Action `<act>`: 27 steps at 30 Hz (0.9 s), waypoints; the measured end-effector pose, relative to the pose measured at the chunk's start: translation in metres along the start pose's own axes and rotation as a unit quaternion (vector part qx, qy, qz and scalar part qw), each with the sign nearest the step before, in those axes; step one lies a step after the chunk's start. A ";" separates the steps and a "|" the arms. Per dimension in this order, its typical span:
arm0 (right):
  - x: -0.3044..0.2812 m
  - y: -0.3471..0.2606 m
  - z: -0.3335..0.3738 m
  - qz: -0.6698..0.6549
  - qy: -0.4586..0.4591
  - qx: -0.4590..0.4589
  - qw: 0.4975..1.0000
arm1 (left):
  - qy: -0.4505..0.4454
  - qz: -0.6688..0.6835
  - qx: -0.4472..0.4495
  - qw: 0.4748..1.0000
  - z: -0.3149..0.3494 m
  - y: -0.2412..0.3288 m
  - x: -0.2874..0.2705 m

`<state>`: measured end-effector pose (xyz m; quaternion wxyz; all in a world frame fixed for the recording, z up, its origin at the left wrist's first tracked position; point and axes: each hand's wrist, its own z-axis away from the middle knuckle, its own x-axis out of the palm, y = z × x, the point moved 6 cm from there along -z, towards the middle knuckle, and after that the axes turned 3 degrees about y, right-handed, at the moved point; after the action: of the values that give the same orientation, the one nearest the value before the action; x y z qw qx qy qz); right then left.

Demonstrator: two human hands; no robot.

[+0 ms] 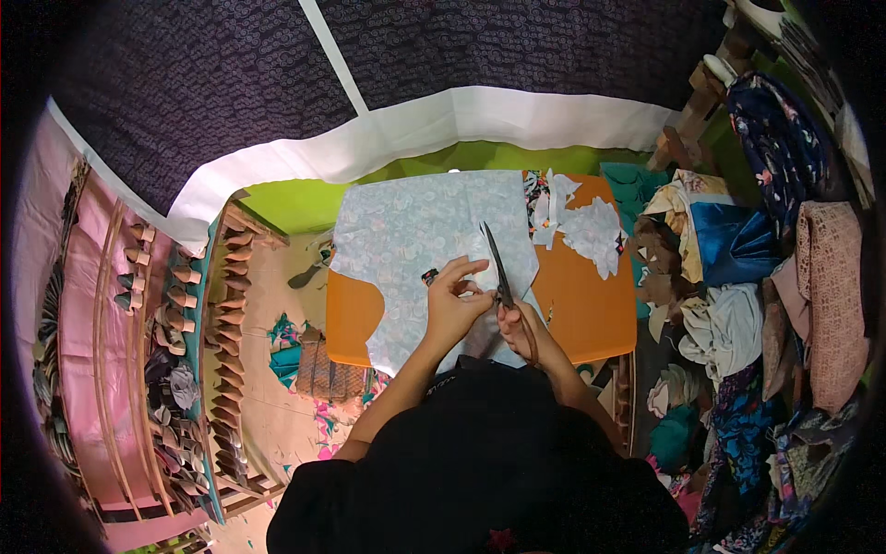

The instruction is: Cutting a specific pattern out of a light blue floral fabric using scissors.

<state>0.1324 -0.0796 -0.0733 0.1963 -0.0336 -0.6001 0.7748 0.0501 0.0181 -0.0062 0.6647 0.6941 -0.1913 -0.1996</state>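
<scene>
My right hand (523,331) is closed around the handles of a pair of dark scissors (492,251). Their blades point away from me and look slightly apart. Just left of them, the bent fingers of my left hand (454,303) are closed on a thin white piece (486,274), whose material is hard to make out. Beneath both hands a large pale grey, faintly patterned cloth (415,222) lies spread over an orange table (591,314). A small dark floral scrap (429,276) shows beside my left fingers.
White offcuts (591,231) and dark floral scraps (535,198) lie at the table's right. Further right are heaped fabrics, among them a blue satin piece (734,242). Wooden racks of brown shoe-shaped forms (229,355) stand left. A dark patterned curtain (517,65) hangs ahead.
</scene>
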 end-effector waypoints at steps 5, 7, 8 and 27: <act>-0.010 0.012 -0.005 0.043 0.000 -0.021 0.999 | -0.014 0.016 -0.004 1.000 0.000 -0.006 0.001; -0.009 0.008 -0.005 0.071 0.010 -0.040 0.997 | -0.014 0.011 -0.003 1.000 -0.001 -0.011 0.000; -0.008 0.011 -0.004 0.001 0.007 -0.011 1.000 | -0.003 0.032 0.010 0.999 -0.002 -0.014 -0.002; 0.008 0.019 0.005 -0.024 -0.034 0.005 0.999 | 0.036 0.055 0.033 0.997 -0.004 0.001 -0.012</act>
<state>0.1189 -0.0851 -0.0885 0.1944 0.0084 -0.6029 0.7737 0.0416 0.0278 -0.0050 0.6582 0.7106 -0.2112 -0.1312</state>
